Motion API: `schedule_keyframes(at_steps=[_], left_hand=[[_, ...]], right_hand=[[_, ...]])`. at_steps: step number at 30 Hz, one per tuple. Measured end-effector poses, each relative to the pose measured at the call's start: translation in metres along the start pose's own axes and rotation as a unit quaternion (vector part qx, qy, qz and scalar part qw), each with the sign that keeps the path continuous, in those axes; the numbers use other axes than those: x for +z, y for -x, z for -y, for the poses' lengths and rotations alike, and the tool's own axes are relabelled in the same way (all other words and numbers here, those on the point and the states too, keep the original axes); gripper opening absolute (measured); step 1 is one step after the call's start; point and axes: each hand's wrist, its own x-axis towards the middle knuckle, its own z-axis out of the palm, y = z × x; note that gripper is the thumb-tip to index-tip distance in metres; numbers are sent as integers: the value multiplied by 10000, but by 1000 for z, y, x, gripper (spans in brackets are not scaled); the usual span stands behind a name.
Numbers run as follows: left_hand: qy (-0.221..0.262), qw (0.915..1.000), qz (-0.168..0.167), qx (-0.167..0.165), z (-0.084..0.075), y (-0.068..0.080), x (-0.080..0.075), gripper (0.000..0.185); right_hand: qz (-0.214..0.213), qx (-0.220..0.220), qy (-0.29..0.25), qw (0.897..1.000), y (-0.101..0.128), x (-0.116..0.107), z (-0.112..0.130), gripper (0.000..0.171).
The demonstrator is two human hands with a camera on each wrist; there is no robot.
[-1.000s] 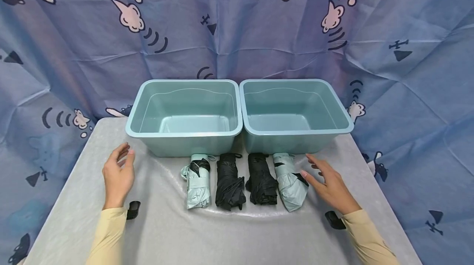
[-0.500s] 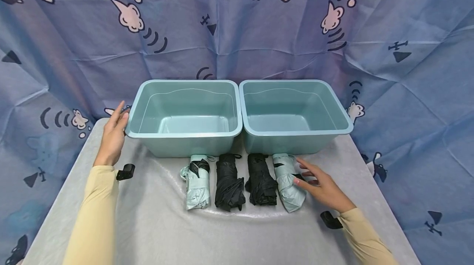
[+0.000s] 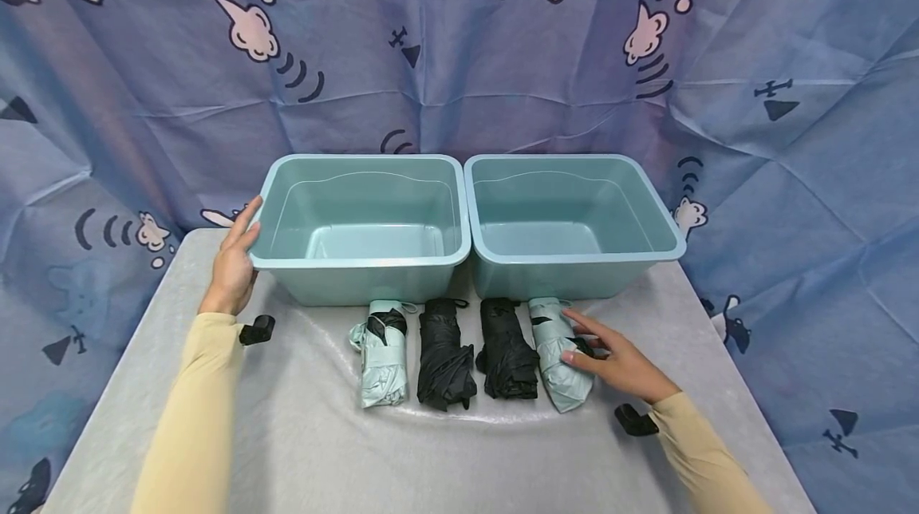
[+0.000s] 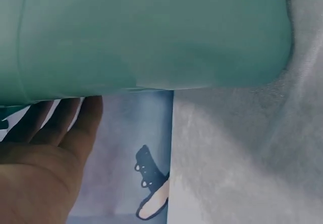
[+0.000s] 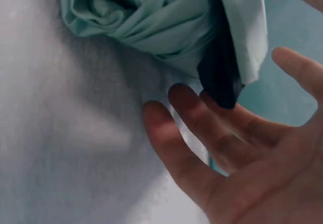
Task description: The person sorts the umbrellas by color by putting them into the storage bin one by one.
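My left hand [image 3: 233, 262] is at the left end of the left light-green plastic bin [image 3: 359, 262], fingers fairly straight along its rim. In the left wrist view its fingers [image 4: 83, 125] reach up to the bin's wall [image 4: 151, 37]. My right hand [image 3: 621, 358] is beside the rightmost folded umbrella [image 3: 563, 362], pale green with a black patch, its thumb and fingertips overlapping that umbrella. Seen from the right wrist, the fingers [image 5: 169, 146] are spread and loosely bent around the umbrella's side [image 5: 171, 27], with no grip showing.
A second light-green bin [image 3: 574, 278] stands against the first on its right. Left of the rightmost umbrella lie two black folded umbrellas [image 3: 443, 358] [image 3: 507, 354] and another pale-green one [image 3: 384, 362]. The grey-covered table [image 3: 445, 466] ends at a blue patterned curtain [image 3: 459, 43].
My left hand has moved forward from the table to the left bin's end, then slightly right onto its rim. The right hand has shifted left over the rightmost umbrella. Bins and umbrellas stay put.
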Motion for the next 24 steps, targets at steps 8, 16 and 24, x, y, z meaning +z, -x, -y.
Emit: schedule_keyframes(at_steps=[8,16,24], left_hand=[[16,9999,-93,119,5,-1,2,56],[45,9994,-287,202,8,0,5,55],[-195,9975,-565,364,10,-1,8,53]], right_hand=[[405,12,-263,9988,-13,5,-7,78],[786,-115,-321,9963,-27,10,0,87],[915,264,-812,9921,-33,11,6,92]])
